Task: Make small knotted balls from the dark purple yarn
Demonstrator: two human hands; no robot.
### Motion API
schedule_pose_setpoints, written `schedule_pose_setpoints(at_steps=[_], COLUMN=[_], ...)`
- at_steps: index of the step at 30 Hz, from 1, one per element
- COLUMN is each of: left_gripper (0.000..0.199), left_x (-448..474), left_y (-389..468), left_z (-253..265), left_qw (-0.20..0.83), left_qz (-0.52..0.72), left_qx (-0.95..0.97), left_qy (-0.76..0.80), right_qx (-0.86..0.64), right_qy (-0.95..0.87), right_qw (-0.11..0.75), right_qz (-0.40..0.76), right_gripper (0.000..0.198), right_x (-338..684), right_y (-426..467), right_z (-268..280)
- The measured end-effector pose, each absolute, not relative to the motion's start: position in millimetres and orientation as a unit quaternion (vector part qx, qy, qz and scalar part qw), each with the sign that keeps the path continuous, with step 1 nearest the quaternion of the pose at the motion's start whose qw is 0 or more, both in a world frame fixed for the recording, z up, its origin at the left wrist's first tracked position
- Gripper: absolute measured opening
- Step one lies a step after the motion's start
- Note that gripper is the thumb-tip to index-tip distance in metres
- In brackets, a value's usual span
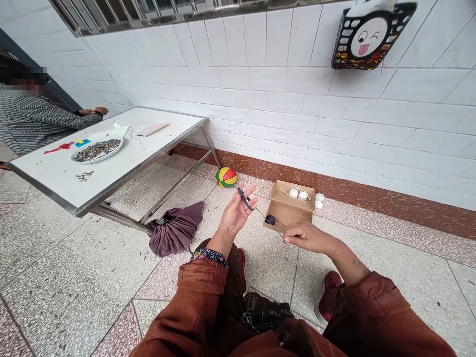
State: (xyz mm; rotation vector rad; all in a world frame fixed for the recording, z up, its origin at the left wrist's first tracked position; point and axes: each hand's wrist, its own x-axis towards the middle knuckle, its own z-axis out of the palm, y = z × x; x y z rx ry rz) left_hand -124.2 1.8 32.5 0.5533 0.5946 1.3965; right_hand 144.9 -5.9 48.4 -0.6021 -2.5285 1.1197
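My left hand (238,212) is raised palm up, with a small bundle of dark yarn (245,199) wound across its partly spread fingers. A taut dark strand runs from that bundle down to my right hand (307,237), which pinches it between thumb and forefinger. Just beyond my hands, an open cardboard box (292,212) sits on the floor. Inside its lower part lies a dark yarn ball (270,219), from which a thread leads toward my right hand. White yarn balls (298,193) rest at the lid end of the box.
At left stands a white table (148,148) bearing a plate of sunflower seeds (98,150); a person (44,116) sits behind it. A colourful ball (225,177) and a purple cloth bundle (174,230) lie on the floor. A black basket (372,37) hangs on the tiled wall.
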Motion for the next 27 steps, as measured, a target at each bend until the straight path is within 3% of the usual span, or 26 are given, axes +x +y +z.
schedule_pose_setpoints(at_steps=[15, 21, 27], left_gripper=[0.058, 0.052, 0.063], left_x=[-114, -109, -101], left_y=[0, 1, -7], left_z=[30, 20, 11], left_qw=[0.722, 0.730, 0.742], left_qz=[0.580, 0.566, 0.481], left_qx=[0.295, 0.296, 0.380], left_qy=[0.236, 0.243, 0.271], right_qx=[-0.202, -0.162, -0.187], right_qy=[-0.889, -0.913, -0.901], right_qw=[0.168, 0.148, 0.221], right_qz=[0.374, 0.344, 0.324], right_gripper=[0.039, 0.038, 0.035], right_x=[141, 128, 122], right_y=[-12, -16, -9], right_z=[54, 49, 63])
